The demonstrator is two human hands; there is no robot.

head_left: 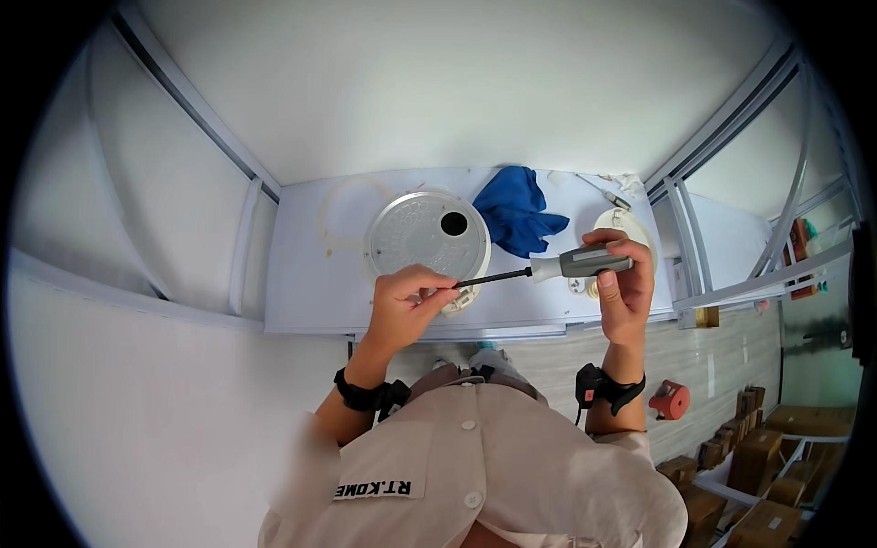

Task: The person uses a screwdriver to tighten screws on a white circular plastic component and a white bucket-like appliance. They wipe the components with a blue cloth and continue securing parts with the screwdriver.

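A screwdriver (585, 262) with a grey handle lies level across the front of my body, above the table's near edge. My right hand (630, 283) is closed round its handle. At the other end, my left hand (409, 301) pinches the tip of the dark shaft between thumb and fingers; whether a screw is there too is hidden. Just beyond my left hand sits a round appliance part (416, 242) with a silver metal disc, a dark round hole and a white rim. Its near edge is partly covered by my left hand.
A blue cloth (516, 212) lies crumpled right of the disc. Behind my right hand is a round white part (630, 221), with a second screwdriver (614, 196) beyond it. Metal frame posts (681, 242) flank the white table (311, 292). A red stool (671, 400) and cardboard boxes (758, 457) stand on the floor at right.
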